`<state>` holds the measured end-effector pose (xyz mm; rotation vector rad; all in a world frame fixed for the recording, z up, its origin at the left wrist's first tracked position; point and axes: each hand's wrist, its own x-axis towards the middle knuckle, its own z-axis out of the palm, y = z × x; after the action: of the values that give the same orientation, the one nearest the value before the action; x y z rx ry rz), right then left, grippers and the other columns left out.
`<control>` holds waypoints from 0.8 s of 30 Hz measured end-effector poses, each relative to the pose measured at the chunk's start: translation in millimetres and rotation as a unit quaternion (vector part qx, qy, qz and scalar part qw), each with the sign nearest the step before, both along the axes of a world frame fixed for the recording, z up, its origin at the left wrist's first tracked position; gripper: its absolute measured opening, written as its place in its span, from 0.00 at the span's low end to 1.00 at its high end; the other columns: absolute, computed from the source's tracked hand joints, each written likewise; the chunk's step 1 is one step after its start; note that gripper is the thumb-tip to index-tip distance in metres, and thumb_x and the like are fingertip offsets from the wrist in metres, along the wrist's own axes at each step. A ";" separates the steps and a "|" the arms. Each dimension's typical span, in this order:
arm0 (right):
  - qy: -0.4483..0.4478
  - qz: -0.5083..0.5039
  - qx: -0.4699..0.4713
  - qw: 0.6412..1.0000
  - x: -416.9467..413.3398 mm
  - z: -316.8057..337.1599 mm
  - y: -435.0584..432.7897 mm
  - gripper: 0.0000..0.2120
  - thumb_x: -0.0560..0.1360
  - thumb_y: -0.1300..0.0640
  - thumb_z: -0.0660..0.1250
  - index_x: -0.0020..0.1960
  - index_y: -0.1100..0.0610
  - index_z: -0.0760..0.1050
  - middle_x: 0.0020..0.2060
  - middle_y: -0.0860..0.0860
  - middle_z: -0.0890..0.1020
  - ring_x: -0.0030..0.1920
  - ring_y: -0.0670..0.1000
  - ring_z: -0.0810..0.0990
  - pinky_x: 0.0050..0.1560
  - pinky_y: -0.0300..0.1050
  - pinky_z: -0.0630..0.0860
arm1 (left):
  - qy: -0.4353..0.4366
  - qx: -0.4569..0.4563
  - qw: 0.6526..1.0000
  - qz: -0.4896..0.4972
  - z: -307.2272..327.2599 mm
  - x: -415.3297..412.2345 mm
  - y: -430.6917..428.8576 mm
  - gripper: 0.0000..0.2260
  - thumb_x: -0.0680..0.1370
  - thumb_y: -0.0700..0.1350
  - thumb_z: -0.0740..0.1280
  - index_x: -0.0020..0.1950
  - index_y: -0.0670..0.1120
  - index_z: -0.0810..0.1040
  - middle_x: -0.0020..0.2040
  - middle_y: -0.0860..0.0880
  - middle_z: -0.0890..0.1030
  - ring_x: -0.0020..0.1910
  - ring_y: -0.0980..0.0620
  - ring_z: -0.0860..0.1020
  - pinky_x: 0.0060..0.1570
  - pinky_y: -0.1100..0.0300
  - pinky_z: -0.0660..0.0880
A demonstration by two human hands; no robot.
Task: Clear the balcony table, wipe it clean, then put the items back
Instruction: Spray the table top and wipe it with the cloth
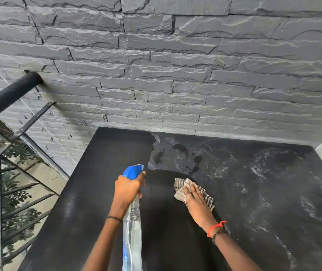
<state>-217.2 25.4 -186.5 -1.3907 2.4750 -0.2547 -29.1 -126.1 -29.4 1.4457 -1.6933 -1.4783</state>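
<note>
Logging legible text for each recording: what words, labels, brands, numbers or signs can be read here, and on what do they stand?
On the spray bottle held in the left hand: blue print low on its clear body, too blurred to read.
On the cloth, the table and the stone wall: no text or signs visible.
Nothing here can be quoted.

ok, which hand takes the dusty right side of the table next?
Probably the right hand: it lies flat on the cloth, beside the chalky smears on the table. The left hand grips the spray bottle.
</note>
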 end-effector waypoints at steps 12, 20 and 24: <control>0.020 -0.043 -0.002 0.999 -62.4 18.0 -130.5 0.28 0.79 0.67 0.52 0.78 0.58 0.50 0.78 0.56 0.45 0.78 0.56 0.43 0.78 0.50 0.43 | 0.001 0.008 0.999 0.043 -28.4 14.3 -60.4 0.09 0.75 0.44 0.70 0.35 0.45 0.77 0.26 0.50 0.78 0.19 0.52 0.71 0.22 0.63 0.70; 0.007 0.132 -0.022 0.991 31.0 4.9 -137.0 0.30 0.78 0.68 0.52 0.78 0.56 0.48 0.78 0.57 0.45 0.78 0.58 0.42 0.77 0.51 0.39 | -0.029 -0.007 0.999 0.015 -21.5 -10.4 -92.1 0.13 0.73 0.48 0.69 0.29 0.46 0.76 0.27 0.45 0.78 0.19 0.51 0.74 0.30 0.59 0.71; -0.006 0.180 -0.050 0.982 53.3 4.4 -71.6 0.34 0.68 0.63 0.73 0.72 0.56 0.68 0.72 0.56 0.68 0.72 0.57 0.67 0.73 0.52 0.62 | -0.022 -0.009 1.000 0.007 -18.9 -24.7 -109.3 0.14 0.75 0.47 0.69 0.30 0.45 0.76 0.28 0.47 0.79 0.18 0.50 0.73 0.29 0.59 0.71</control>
<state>-163.9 -46.2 -182.1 -1.8375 2.1734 -0.3083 -53.8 -235.4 -48.3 1.4881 -1.7140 -1.4309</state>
